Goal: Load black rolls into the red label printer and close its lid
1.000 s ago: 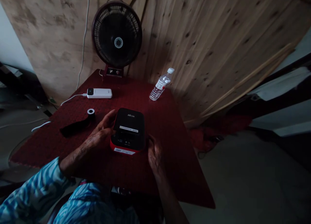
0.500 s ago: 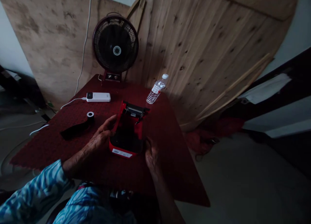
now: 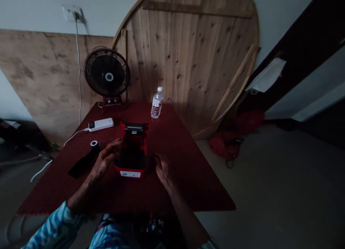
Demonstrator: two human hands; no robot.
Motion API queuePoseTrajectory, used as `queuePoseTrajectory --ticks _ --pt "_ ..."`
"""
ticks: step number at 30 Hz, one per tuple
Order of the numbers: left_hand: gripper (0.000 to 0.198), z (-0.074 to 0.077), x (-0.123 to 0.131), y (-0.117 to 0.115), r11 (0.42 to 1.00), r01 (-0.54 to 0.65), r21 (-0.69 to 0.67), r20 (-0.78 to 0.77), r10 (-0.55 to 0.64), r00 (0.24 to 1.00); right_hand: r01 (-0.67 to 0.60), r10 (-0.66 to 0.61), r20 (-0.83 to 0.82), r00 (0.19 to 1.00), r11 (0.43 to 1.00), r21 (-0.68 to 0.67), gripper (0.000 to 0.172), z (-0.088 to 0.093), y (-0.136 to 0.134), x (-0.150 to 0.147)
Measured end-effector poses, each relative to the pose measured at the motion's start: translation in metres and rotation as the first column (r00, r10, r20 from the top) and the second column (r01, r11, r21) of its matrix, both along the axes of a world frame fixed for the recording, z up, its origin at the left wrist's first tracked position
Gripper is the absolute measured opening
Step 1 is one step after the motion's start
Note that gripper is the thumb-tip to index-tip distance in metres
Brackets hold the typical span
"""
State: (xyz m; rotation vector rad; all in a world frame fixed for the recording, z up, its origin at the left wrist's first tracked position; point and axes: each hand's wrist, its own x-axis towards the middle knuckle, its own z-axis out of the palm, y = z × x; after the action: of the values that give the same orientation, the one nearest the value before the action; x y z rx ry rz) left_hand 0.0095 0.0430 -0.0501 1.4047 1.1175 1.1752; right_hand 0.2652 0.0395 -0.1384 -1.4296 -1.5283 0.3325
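A red and black device (image 3: 130, 174) lies on the red-covered table, with a white label on its near side and a black bar mechanism at its far end. Against its left side rests my left hand (image 3: 105, 157), fingers stretched and apart, gripping nothing. My right hand (image 3: 163, 170) is just right of the device with a small gap between them; its fingers are partly bent and dark, and nothing shows in them. Left of my left hand lies a black strip (image 3: 84, 163) with a white-centred roll (image 3: 94, 143) at its far end.
A fan (image 3: 107, 76) stands at the table's (image 3: 188, 170) back left. In front of it lies a white power bank (image 3: 101, 124) with a cable. An upright water bottle (image 3: 156, 103) is at the back. A round wooden board (image 3: 185, 54) leans on the wall behind.
The view has turned, so the device looks straighter and lower. My right hand has come slightly away from the device's right side. My left hand remains at its left side.
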Motion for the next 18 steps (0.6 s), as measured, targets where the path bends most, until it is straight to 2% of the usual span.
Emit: queuePoseTrajectory --ticks 3,6,8,10,13,16,18 --pt "0.039 0.021 -0.002 0.007 0.985 0.043 0.165 -0.255 0.001 0.967 0.001 -0.001 -0.028 1.000 1.000 0.012 0.033 0.001 0.001 -0.003" --pt "0.031 0.040 0.004 0.023 0.930 0.180 0.322 -0.572 0.040 0.820 -0.014 0.015 -0.041 0.999 1.000 0.021 0.031 0.003 0.002 -0.004" --pt "0.028 0.048 0.012 0.033 0.912 0.240 0.333 -0.691 0.063 0.720 -0.029 0.030 -0.047 0.998 0.999 0.030 0.030 0.004 0.003 -0.005" --pt "0.025 0.053 0.020 0.037 0.909 0.273 0.315 -0.729 0.048 0.683 -0.034 0.036 -0.053 0.998 0.999 0.037 0.030 0.006 0.002 -0.006" --pt "0.028 0.055 0.023 0.032 0.901 0.304 0.308 -0.742 0.027 0.670 -0.025 0.028 -0.067 0.997 0.999 0.035 0.030 0.006 0.001 -0.008" --pt "0.035 0.050 0.011 0.020 0.897 0.293 0.330 -0.706 0.029 0.708 -0.015 0.017 -0.082 0.996 1.000 0.027 0.029 0.006 0.000 -0.008" --pt "0.037 0.045 -0.002 0.012 0.909 0.232 0.346 -0.660 0.060 0.749 -0.015 0.017 -0.087 0.996 1.000 0.021 0.028 0.005 0.000 -0.008"
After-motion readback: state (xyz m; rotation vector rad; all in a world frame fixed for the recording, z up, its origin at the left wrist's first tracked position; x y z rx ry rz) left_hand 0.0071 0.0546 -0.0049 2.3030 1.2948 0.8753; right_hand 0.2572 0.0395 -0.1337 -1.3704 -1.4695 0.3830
